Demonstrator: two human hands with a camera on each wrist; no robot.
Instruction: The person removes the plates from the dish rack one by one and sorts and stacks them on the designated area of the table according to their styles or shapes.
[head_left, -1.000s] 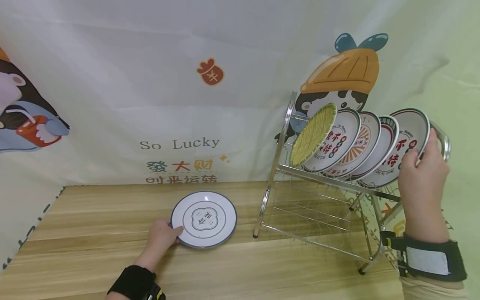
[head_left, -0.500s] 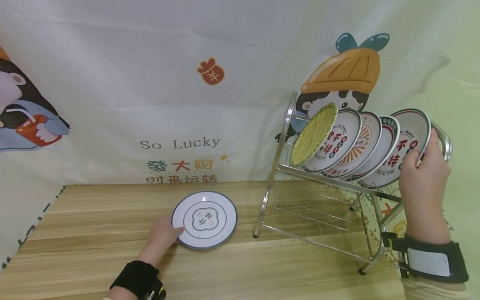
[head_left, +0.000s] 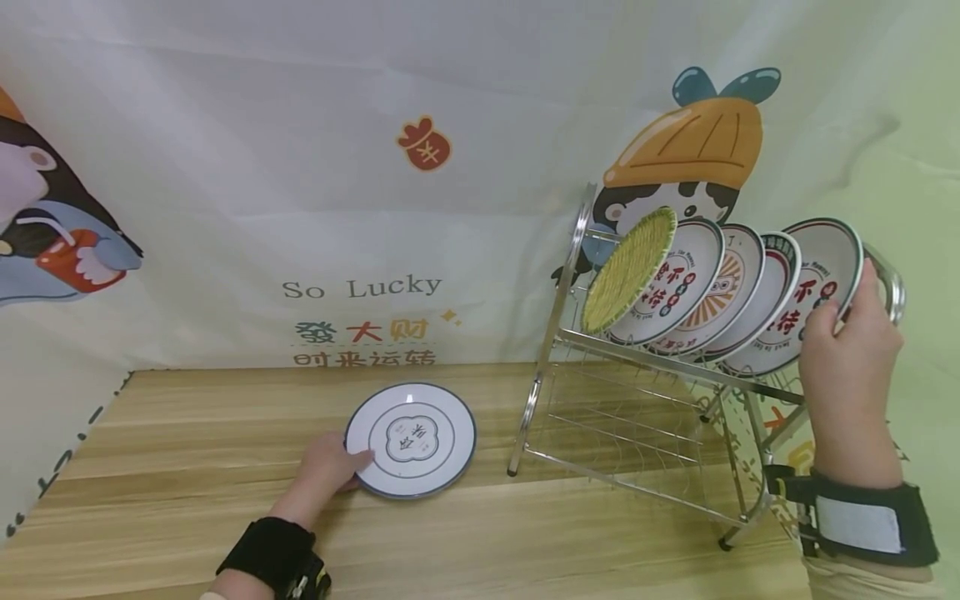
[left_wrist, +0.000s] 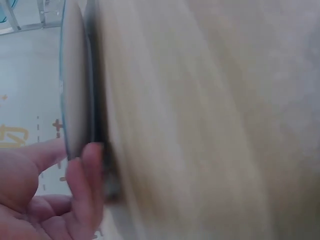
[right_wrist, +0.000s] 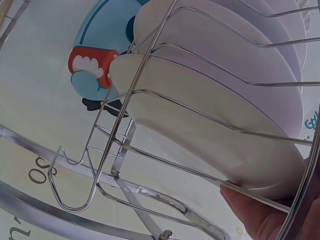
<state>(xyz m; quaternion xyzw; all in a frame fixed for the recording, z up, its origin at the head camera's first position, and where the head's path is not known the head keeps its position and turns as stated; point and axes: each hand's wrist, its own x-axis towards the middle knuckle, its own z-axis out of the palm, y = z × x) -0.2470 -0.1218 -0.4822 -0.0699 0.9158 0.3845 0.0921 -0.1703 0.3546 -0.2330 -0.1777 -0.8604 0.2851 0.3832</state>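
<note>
On the left, my left hand [head_left: 326, 465] pinches the near-left rim of a white plate with a blue edge [head_left: 442, 437], thumb on top. In the left wrist view this plate [left_wrist: 76, 90] shows edge-on, with fingers [left_wrist: 85, 185] curled under it, close over the wooden table. My right hand [head_left: 851, 367] grips the right side of a white plate with red characters [head_left: 821, 250], rightmost in the metal dish rack [head_left: 645, 347]. From below, the right wrist view shows that plate [right_wrist: 200, 110] leaning between wires, with fingertips [right_wrist: 250, 207] at its rim.
Several patterned plates [head_left: 693, 250] stand tilted in the rack's upper tier, with a round yellow-green woven tray [head_left: 630, 271] at their left end. Wire shelving [head_left: 622, 425] forms the lower tier. A printed cloth [head_left: 337, 208] hangs behind the wooden table [head_left: 195, 433].
My left hand and wrist have edged slightly up in the head view. Both hands keep their holds, and the plates stay about where they were.
</note>
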